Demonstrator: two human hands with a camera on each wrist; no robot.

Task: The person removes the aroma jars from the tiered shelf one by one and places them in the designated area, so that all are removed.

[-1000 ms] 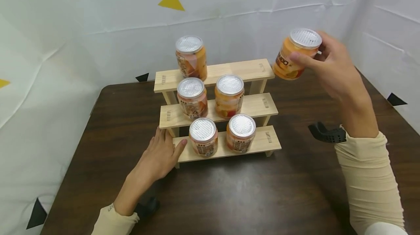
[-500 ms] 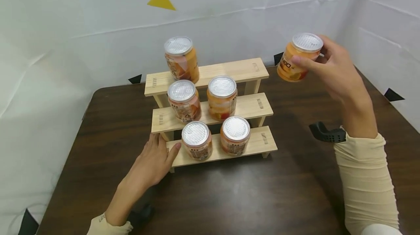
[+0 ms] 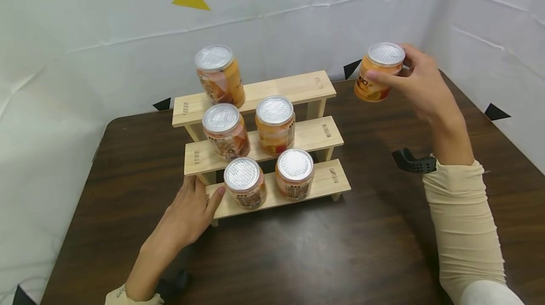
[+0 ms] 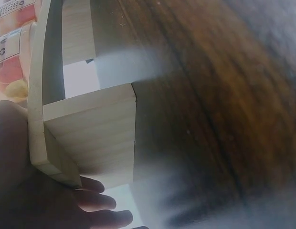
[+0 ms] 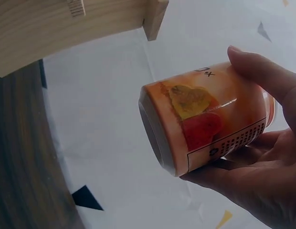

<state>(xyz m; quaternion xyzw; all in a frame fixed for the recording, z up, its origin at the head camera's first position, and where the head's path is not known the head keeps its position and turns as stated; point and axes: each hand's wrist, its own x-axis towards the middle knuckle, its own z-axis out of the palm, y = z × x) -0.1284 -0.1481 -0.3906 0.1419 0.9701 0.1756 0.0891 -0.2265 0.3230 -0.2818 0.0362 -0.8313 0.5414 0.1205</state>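
Observation:
My right hand [image 3: 427, 85] grips an orange fruit can [image 3: 374, 80] with a silver lid, held in the air right of the three-step wooden stand [image 3: 294, 90]. The right wrist view shows the same can [image 5: 200, 112] with thumb and fingers around its lid end. At the stand's left end my left hand [image 3: 180, 217] holds the bottom step; the thumb lies on top. Its fingertips [image 4: 102, 200] show past the board's end in the left wrist view. One can [image 3: 221, 78] stands on the top step, two on the middle step and two on the bottom step.
The stand rests on a dark wooden table [image 3: 289, 257]. White sheeting [image 3: 281, 26] with yellow and black triangles encloses the back and sides. Bare board shows on the top step, right of its can. A black strap piece [image 3: 413, 161] sits at my right wrist.
The head view has turned slightly, so the stand and both hands shift left in the picture. My right hand keeps its grip on the can, and my left hand stays on the stand.

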